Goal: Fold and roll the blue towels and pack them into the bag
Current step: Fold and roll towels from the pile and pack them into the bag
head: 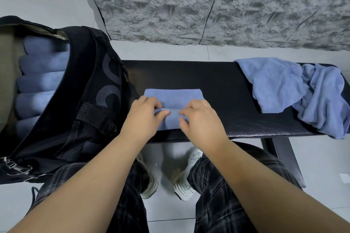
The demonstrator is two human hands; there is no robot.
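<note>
1. At the left of the frame the open black fabric bag (pixel 91 85) stands on the end of the table, with rolled blue towels (pixel 41 79) stacked side by side inside it.
2. Just right of the bag, in mid-frame, the folded blue microfibre towel (pixel 173 96) lies flat on the black padded table (pixel 217 81), its near edge turned into a beginning roll.
3. The left hand (pixel 145 113) pinches the roll's left end, fingers and thumb curled round it.
4. The right hand (pixel 198 117) grips the right end the same way.
5. The cloth looks soft, light and limp; it should roll best held at both ends with even tension, or it may slacken.
6. At the right, loose crumpled blue towels (pixel 295 91) wait, draped over the table's edge.
</note>
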